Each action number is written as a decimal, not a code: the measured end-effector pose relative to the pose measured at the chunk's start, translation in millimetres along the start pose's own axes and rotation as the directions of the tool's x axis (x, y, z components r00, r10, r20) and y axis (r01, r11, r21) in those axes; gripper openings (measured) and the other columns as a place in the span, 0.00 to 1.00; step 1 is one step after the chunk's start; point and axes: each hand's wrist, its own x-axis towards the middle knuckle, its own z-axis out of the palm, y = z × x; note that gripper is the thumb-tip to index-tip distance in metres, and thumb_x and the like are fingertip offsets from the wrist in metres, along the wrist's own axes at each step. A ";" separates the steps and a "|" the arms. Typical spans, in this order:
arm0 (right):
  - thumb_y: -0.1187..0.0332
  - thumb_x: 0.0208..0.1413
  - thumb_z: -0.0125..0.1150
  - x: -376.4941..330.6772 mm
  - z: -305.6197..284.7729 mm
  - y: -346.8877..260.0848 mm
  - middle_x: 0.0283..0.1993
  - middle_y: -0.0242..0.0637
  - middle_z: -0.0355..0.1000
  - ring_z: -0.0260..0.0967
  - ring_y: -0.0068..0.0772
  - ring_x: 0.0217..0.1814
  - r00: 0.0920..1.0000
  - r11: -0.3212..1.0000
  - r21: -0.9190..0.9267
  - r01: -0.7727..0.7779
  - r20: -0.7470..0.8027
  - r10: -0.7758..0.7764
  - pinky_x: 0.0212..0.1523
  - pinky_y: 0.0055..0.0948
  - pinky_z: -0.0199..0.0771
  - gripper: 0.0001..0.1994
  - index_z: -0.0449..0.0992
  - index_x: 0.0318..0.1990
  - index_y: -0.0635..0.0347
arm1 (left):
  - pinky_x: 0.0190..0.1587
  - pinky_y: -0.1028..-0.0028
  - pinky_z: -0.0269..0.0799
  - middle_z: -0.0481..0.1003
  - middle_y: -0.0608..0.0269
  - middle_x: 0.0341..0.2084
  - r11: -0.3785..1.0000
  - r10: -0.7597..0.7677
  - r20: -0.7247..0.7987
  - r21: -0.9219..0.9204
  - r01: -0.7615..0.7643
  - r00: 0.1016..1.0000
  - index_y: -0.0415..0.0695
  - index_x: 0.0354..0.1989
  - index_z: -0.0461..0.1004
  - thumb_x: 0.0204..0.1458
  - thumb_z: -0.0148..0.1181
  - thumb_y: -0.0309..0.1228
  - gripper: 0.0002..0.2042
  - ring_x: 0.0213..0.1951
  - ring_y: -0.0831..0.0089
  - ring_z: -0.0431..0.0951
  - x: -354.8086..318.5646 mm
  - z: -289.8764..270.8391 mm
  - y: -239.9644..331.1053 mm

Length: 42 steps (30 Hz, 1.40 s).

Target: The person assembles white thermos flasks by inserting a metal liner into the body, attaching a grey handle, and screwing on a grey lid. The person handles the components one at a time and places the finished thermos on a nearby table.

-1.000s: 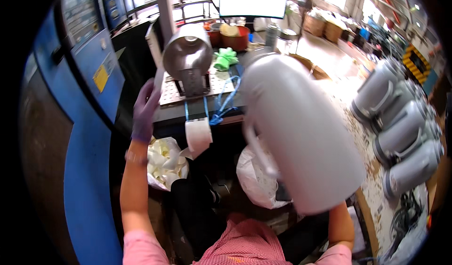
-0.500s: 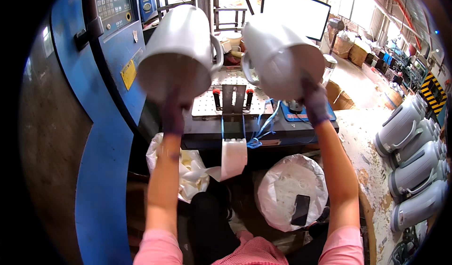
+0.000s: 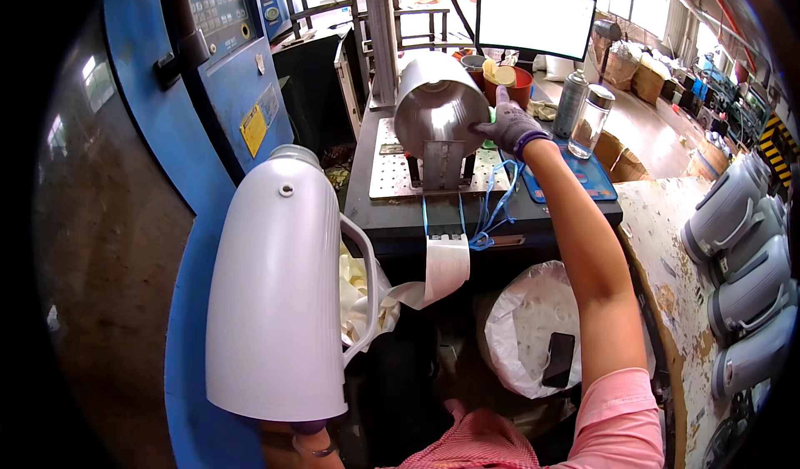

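Note:
At the left, a large pale grey jug body point(image 3: 275, 285) with a looped handle is raised near me. My left hand point(image 3: 310, 427) holds it from its lower end; only the purple cuff and wrist show, the fingers are hidden. A second grey jug body point(image 3: 433, 73) lies on a fixture point(image 3: 442, 165) over a perforated metal plate point(image 3: 387, 181), its open end toward me. My right hand point(image 3: 512, 127), in a grey-purple glove, is at that jug body's right side. Its fingers are spread, with the thumb touching or very near the rim.
Finished-looking grey jugs point(image 3: 754, 281) lie stacked on the worn bench at right. A spray can point(image 3: 571, 102) and a clear bottle point(image 3: 592, 123) stand on a blue mat. Below are a white-lined bin point(image 3: 525, 310) with a phone point(image 3: 559, 361) and a hanging white strip point(image 3: 447, 269). A blue machine point(image 3: 225, 102) borders the left.
The right jug body has gone from being held up to resting on the fixture, and my right hand has come out of it. The left one has swung down toward me and turned around.

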 end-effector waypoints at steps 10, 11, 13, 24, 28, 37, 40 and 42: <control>0.52 0.47 0.74 -318.9 -30.5 -46.0 0.78 0.42 0.43 0.49 0.39 0.76 0.950 -0.186 0.953 -0.241 0.192 -0.247 0.73 0.41 0.49 0.59 0.33 0.77 0.58 | 0.67 0.59 0.60 0.64 0.46 0.64 0.967 0.226 0.639 -0.056 -0.248 0.735 0.34 0.67 0.59 0.39 0.78 0.39 0.47 0.65 0.52 0.66 29.9 -13.3 55.4; 0.52 0.43 0.77 -332.3 -42.1 -40.1 0.78 0.42 0.42 0.46 0.39 0.77 0.922 -0.182 0.931 -0.316 0.256 -0.290 0.74 0.40 0.46 0.62 0.33 0.77 0.58 | 0.69 0.59 0.56 0.60 0.47 0.67 0.960 0.280 0.656 -0.202 -0.195 0.700 0.34 0.69 0.57 0.36 0.80 0.42 0.51 0.67 0.54 0.62 39.9 -19.7 59.5; 0.54 0.36 0.83 -374.0 -48.1 -30.0 0.77 0.42 0.45 0.44 0.39 0.78 0.897 -0.152 0.913 -0.378 0.322 -0.302 0.75 0.39 0.44 0.67 0.34 0.77 0.59 | 0.71 0.60 0.52 0.55 0.49 0.70 0.835 0.336 0.451 -0.548 -0.040 0.827 0.34 0.71 0.54 0.32 0.81 0.45 0.57 0.70 0.57 0.58 51.7 -15.7 69.0; 0.72 0.50 0.67 -588.8 -210.7 76.7 0.51 0.44 0.71 0.69 0.45 0.57 0.873 0.910 0.115 -0.399 -0.254 0.416 0.63 0.37 0.65 0.20 0.74 0.52 0.63 | 0.59 0.63 0.69 0.76 0.47 0.50 0.864 0.338 0.629 -0.503 0.035 0.700 0.33 0.55 0.74 0.33 0.70 0.55 0.43 0.53 0.61 0.76 79.2 106.4 104.7; 0.60 0.56 0.68 -744.1 -324.4 189.0 0.57 0.47 0.72 0.65 0.53 0.63 0.589 0.457 -0.409 -0.790 -0.715 0.377 0.68 0.46 0.59 0.25 0.72 0.58 0.61 | 0.59 0.62 0.67 0.72 0.48 0.51 0.851 0.476 0.332 -0.409 -0.330 0.815 0.34 0.56 0.68 0.50 0.53 0.57 0.37 0.53 0.60 0.72 30.5 99.8 137.9; 0.53 0.50 0.67 -840.9 -350.7 251.0 0.59 0.43 0.71 0.65 0.51 0.64 0.276 0.170 -0.257 -0.951 -0.467 0.840 0.67 0.41 0.63 0.27 0.75 0.57 0.51 | 0.55 0.56 0.68 0.72 0.42 0.48 0.725 0.686 0.375 -0.291 -0.624 0.623 0.31 0.55 0.71 0.46 0.56 0.55 0.38 0.51 0.51 0.73 31.6 150.3 161.0; 0.61 0.46 0.69 -803.3 -388.3 246.2 0.57 0.38 0.71 0.62 0.44 0.66 0.376 -0.078 -0.538 -0.839 -0.678 0.631 0.66 0.38 0.61 0.19 0.79 0.48 0.49 | 0.55 0.54 0.69 0.72 0.42 0.49 0.690 0.714 0.406 -0.272 -0.671 0.570 0.32 0.57 0.71 0.44 0.60 0.52 0.37 0.50 0.50 0.73 25.3 146.0 165.9; 0.66 0.44 0.69 -847.7 -409.2 269.7 0.56 0.34 0.71 0.59 0.40 0.67 0.351 -0.136 -0.566 -0.813 -0.663 0.661 0.66 0.36 0.60 0.16 0.80 0.45 0.46 | 0.56 0.56 0.68 0.71 0.42 0.50 0.670 0.732 0.409 -0.287 -0.685 0.545 0.34 0.58 0.71 0.42 0.61 0.51 0.38 0.50 0.53 0.73 22.2 147.6 164.7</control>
